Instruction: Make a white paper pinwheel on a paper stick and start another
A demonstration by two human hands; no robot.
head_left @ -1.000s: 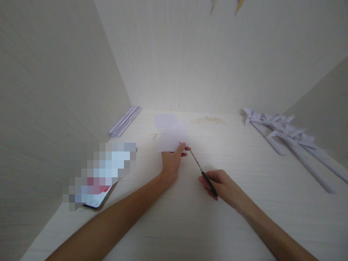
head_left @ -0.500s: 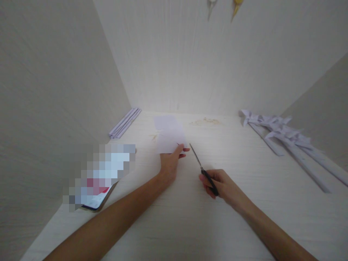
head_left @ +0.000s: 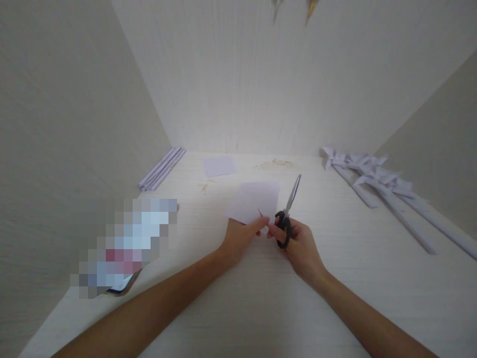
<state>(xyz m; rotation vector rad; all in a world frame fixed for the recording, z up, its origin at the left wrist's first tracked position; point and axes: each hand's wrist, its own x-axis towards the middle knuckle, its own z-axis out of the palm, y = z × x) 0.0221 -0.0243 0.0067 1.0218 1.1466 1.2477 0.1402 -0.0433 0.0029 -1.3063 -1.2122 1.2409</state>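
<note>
A: Where's the paper sheet [head_left: 257, 201] sitting?

B: Out in the middle of the worktop [head_left: 261, 298], between the two hands. The left hand [head_left: 238, 238] has its near edge pinched between thumb and fingertips, so the sheet stands out from that grip toward the back edge.

A: And the right hand [head_left: 301, 246]?

B: Closed around the black handles of the scissors [head_left: 287, 211], fingers through the loops. The blades point away toward the back edge, just beside the sheet's right side. I can't tell whether they touch it.

A: How would that sheet handle?

B: Very light and thin, I'd judge. It will flop wherever it isn't supported, and it creases or tears easily. A pinch near the edge, close to where the blades would meet it, should keep it taut enough.

A: The scissors?

B: Stiff, with some weight in the metal. The handles are the safe place to hold.

A: Anything else about?

B: A smaller paper square [head_left: 219, 165] lies near the back edge. Some paper strips [head_left: 161, 169] lie at the back left corner, and folded paper pieces [head_left: 376, 179] run along the right edge. A phone [head_left: 122, 248] rests by the left edge.
</note>
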